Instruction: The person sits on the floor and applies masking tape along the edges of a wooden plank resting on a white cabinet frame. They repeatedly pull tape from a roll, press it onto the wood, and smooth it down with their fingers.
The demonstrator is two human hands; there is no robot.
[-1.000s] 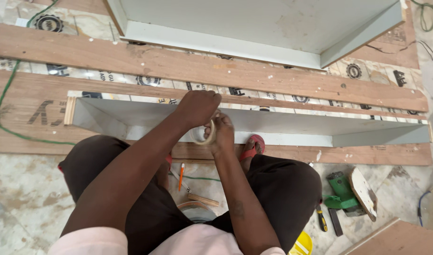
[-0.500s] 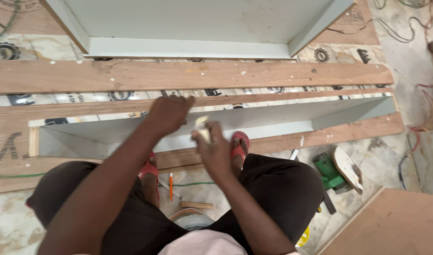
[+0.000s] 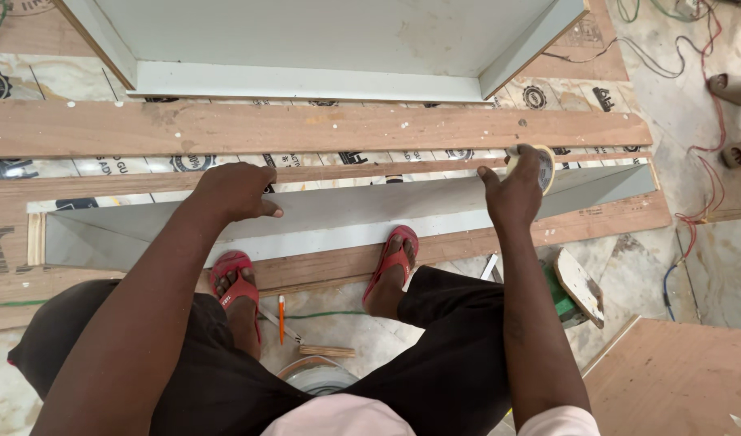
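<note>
We see a long grey panel (image 3: 362, 214) lying left to right across wooden planks (image 3: 306, 127) on a tiled floor (image 3: 693, 153), its right end near the planks' right edge. A larger grey cabinet (image 3: 306, 36) lies beyond. Our left hand (image 3: 235, 192) presses the panel's top edge, fingers curled. Our right hand (image 3: 516, 194) grips a tape roll (image 3: 541, 165) near the panel's right end.
</note>
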